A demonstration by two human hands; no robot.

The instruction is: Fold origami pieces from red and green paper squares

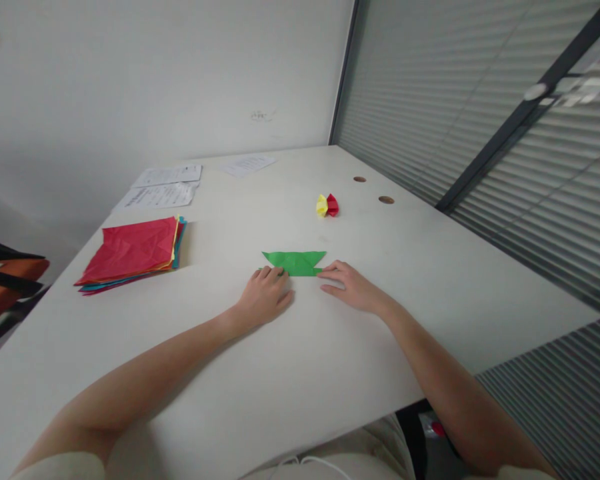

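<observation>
A piece of green paper (pixel 300 263), folded into a flat strip with pointed upper corners, lies in front of me on the table. The fingers of my left hand (pixel 266 295) rest palm-down on its lower left end and cover part of it, with the thumb apart. At the lower right corner, the outstretched fingertips of my right hand (pixel 351 285) touch the paper, its thumb also apart. Neither hand is wrapped around anything. Beyond the paper sits a small pleated yellow and red paper piece (pixel 327 205), pinched in at its middle.
A stack of coloured paper sheets (pixel 135 248), red on top, lies to the left on the white table (pixel 220 413). Printed sheets (pixel 163 193) are at the back left, another printed sheet (pixel 249 165) near the wall. Two round holes pierce the right side, beside a glass partition with blinds.
</observation>
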